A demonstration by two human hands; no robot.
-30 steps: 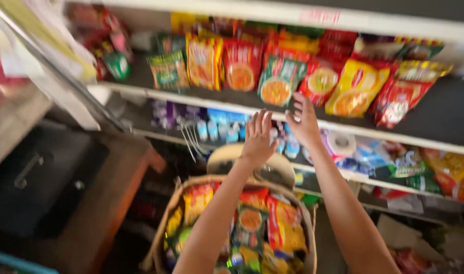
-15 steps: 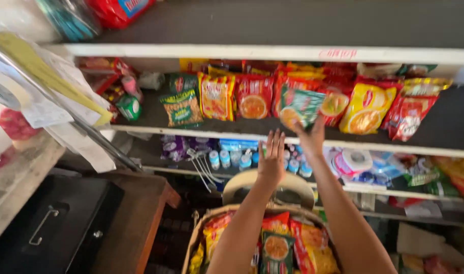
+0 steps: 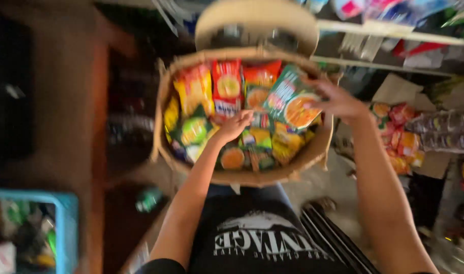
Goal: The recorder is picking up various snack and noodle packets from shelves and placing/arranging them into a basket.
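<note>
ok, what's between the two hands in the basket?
Head view: between the left hand and the right hand, which holds a green packet, lie packed snack packets in the basket; no bare gap.

Round basket, centre frame: coarse woven straw, matt tan. Packets inside and the green packet at upper right: glossy plastic film. Crate, lower left: smooth blue plastic; shelf, upper right: painted white, matt.

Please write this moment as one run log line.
right hand: holds green snack packet | left hand: on packets in round woven basket
</note>
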